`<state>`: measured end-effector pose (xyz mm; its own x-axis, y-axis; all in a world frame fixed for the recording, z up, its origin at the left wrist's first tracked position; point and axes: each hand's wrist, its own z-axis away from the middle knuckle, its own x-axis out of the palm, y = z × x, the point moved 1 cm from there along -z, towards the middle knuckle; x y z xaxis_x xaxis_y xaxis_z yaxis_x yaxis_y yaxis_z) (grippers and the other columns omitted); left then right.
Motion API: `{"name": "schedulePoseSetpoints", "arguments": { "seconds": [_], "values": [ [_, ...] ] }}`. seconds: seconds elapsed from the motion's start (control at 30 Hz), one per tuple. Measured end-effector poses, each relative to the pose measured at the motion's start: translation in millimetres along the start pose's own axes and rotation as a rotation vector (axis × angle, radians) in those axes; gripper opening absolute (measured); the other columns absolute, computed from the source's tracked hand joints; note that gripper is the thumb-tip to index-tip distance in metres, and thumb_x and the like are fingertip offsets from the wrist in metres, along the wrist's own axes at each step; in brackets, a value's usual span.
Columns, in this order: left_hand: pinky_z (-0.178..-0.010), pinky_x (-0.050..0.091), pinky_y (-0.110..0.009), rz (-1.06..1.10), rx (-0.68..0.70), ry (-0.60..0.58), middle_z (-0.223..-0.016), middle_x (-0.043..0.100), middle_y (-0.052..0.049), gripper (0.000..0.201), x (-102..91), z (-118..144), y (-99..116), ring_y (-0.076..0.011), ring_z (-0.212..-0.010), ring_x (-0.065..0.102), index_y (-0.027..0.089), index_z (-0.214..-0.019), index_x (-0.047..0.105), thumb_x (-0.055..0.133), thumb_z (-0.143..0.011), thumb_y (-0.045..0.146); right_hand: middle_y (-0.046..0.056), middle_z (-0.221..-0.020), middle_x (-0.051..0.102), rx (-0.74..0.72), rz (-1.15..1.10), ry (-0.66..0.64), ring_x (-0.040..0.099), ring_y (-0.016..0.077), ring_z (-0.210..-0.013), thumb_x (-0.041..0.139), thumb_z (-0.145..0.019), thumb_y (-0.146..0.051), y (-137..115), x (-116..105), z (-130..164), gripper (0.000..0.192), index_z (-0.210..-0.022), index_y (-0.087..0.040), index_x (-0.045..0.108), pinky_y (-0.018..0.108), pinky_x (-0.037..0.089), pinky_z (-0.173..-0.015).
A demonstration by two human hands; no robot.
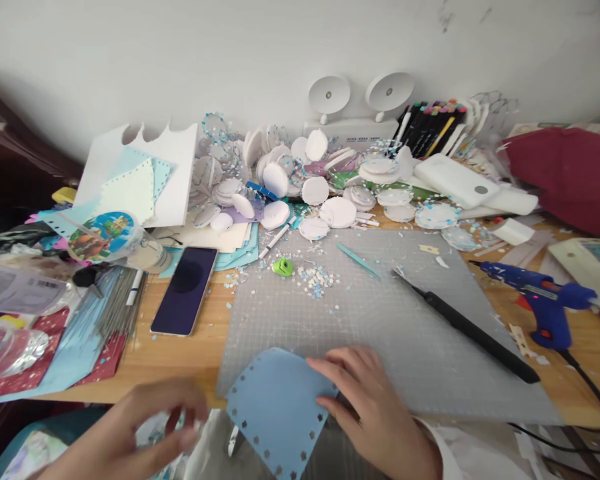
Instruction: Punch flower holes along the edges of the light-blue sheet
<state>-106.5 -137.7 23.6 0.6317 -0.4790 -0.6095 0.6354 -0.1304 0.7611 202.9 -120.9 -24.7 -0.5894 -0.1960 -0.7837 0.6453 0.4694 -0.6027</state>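
Note:
A blue paper sheet with small flower-shaped holes punched along its edges hangs partly over the front edge of the grey cutting mat. My right hand grips its right corner, thumb and fingers on the paper. To the left of the sheet, my left hand is in the air with curled fingers; motion blurs its fingertips, and I cannot tell whether they hold anything small. Farther up the mat lie a green craft punch and a scatter of tiny blue and white paper cutouts.
Black tweezers and a blue strip lie on the mat. A blue glue gun with a cord stands at right, a phone at left. Several white discs crowd the back, beside a two-headed lamp and markers.

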Motion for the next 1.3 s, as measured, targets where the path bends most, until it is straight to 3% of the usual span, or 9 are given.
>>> {"name": "schedulePoseSetpoints", "arguments": {
  "seconds": [0.07, 0.13, 0.27, 0.37, 0.5, 0.7, 0.87, 1.13, 1.3],
  "values": [
    [-0.073, 0.050, -0.024, -0.115, 0.083, 0.032, -0.102, 0.066, -0.004, 0.027, -13.7, -39.7, 20.3, -0.0157, -0.079, 0.061, 0.026, -0.107, 0.059, 0.062, -0.081, 0.034, 0.007, -0.099, 0.060, -0.027, -0.020, 0.024, 0.055, 0.0220, -0.088, 0.054, -0.088, -0.019, -1.9, 0.5, -1.4, 0.032, -0.119, -0.024, 0.054, 0.038, 0.045, -0.076],
    [-0.071, 0.049, -0.024, -0.203, 0.137, -0.023, -0.106, 0.063, -0.008, 0.046, -15.3, -78.3, 33.9, -0.0157, -0.076, 0.059, 0.021, -0.114, 0.056, 0.069, -0.074, 0.039, 0.006, -0.097, 0.061, -0.032, -0.023, 0.047, 0.055, 0.0212, -0.086, 0.056, -0.087, -0.020, -3.0, 1.1, -1.5, 0.030, -0.117, -0.023, 0.055, 0.037, 0.044, -0.075],
    [-0.052, 0.036, -0.019, -0.239, 0.220, -0.459, -0.060, 0.052, 0.002, 0.022, 2.4, -138.6, 42.5, -0.0100, -0.054, 0.046, 0.014, -0.067, 0.058, 0.060, -0.080, 0.032, 0.006, -0.097, 0.062, -0.003, 0.042, 0.072, 0.056, 0.0212, -0.087, 0.058, -0.087, -0.023, 7.4, -8.4, -0.7, 0.027, -0.114, -0.022, 0.056, 0.037, 0.044, -0.077],
    [-0.045, 0.031, -0.016, 0.004, 0.187, -0.767, -0.053, 0.045, 0.004, 0.030, 10.9, -166.8, 42.0, -0.0075, -0.049, 0.041, 0.014, -0.062, 0.054, 0.056, -0.083, 0.034, 0.008, -0.100, 0.061, 0.022, 0.164, 0.154, 0.056, 0.0219, -0.092, 0.054, -0.090, -0.023, 26.2, -32.9, -8.8, 0.022, -0.111, -0.022, 0.058, 0.039, 0.042, -0.082],
    [-0.043, 0.034, -0.016, 0.228, 0.052, -0.986, -0.051, 0.048, 0.003, 0.034, 12.3, -185.6, 40.9, -0.0075, -0.046, 0.043, 0.013, -0.061, 0.055, 0.061, -0.081, 0.040, 0.008, -0.100, 0.060, -0.017, 0.207, 0.254, 0.057, 0.0209, -0.095, 0.048, -0.091, -0.020, 38.8, -66.9, -49.9, 0.017, -0.105, -0.020, 0.058, 0.038, 0.042, -0.085],
    [-0.043, 0.029, -0.018, 0.375, 0.084, -0.924, -0.047, 0.041, 0.005, 0.038, 13.4, -187.3, 32.7, -0.0060, -0.046, 0.034, 0.012, -0.057, 0.055, 0.064, -0.079, 0.042, 0.013, -0.103, 0.056, -0.122, 0.328, 0.043, 0.053, 0.0277, -0.098, 0.060, -0.085, -0.035, 26.7, -45.3, -145.8, 0.031, -0.108, -0.014, 0.057, 0.041, 0.043, -0.083],
    [-0.043, 0.025, -0.018, 0.527, 0.083, -0.833, -0.050, 0.038, 0.006, 0.041, 16.2, -184.0, 22.3, -0.0057, -0.049, 0.031, 0.012, -0.056, 0.052, 0.066, -0.078, 0.044, 0.011, -0.098, 0.058, -0.193, 0.282, -0.024, 0.052, 0.0256, -0.097, 0.058, -0.087, -0.026, 29.5, -30.7, -170.5, 0.014, -0.096, -0.015, 0.058, 0.039, 0.042, -0.083],
    [-0.047, 0.030, -0.018, 0.625, 0.071, -0.808, -0.051, 0.035, 0.007, 0.042, 15.8, -185.0, 24.7, -0.0053, -0.050, 0.029, 0.013, -0.057, 0.050, 0.064, -0.079, 0.046, 0.003, -0.080, 0.050, 0.255, -1.081, -0.061, 0.051, 0.0152, -0.072, 0.037, -0.093, -0.038, 57.3, -50.8, -123.0, 0.031, -0.112, -0.018, 0.052, 0.032, 0.042, -0.066],
    [-0.044, 0.024, -0.019, 0.592, 0.077, -0.774, -0.051, 0.028, 0.007, 0.046, 16.3, -185.1, 27.6, -0.0050, -0.049, 0.025, 0.015, -0.054, 0.039, 0.061, -0.081, 0.045, -0.006, -0.062, 0.033, 0.321, -1.370, -0.028, 0.032, 0.0101, -0.051, 0.048, -0.083, -0.050, 57.9, -46.9, -117.8, 0.034, -0.095, -0.019, 0.053, 0.028, 0.028, -0.050]
  ]
}}
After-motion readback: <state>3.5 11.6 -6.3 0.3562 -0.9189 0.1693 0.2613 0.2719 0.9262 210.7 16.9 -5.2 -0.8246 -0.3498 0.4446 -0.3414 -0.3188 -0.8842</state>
